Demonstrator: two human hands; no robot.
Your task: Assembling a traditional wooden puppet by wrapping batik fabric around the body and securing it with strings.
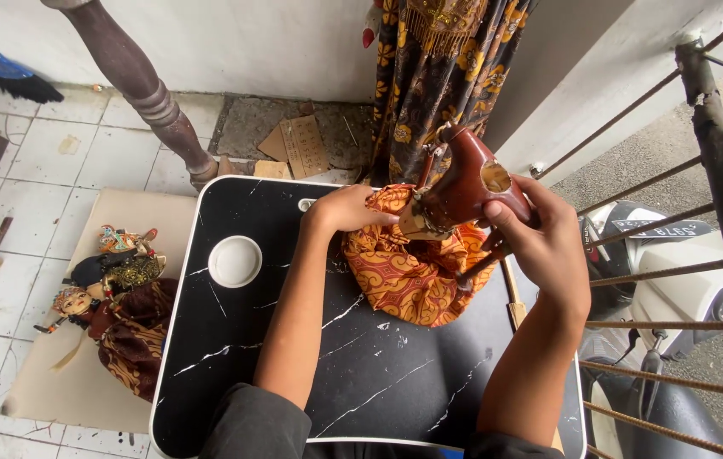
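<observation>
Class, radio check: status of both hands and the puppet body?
Left hand gripping orange patterned cloth. Right hand holding brown wooden puppet body. Nothing blocking on black marbled tray table.

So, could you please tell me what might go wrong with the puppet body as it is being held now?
The brown wooden puppet torso is gripped only by the right hand, raised above the black marbled tray table; a slip could drop it. The left hand tugs the orange batik cloth, which might snag or tear. The thin rod under the torso could bend.
</observation>
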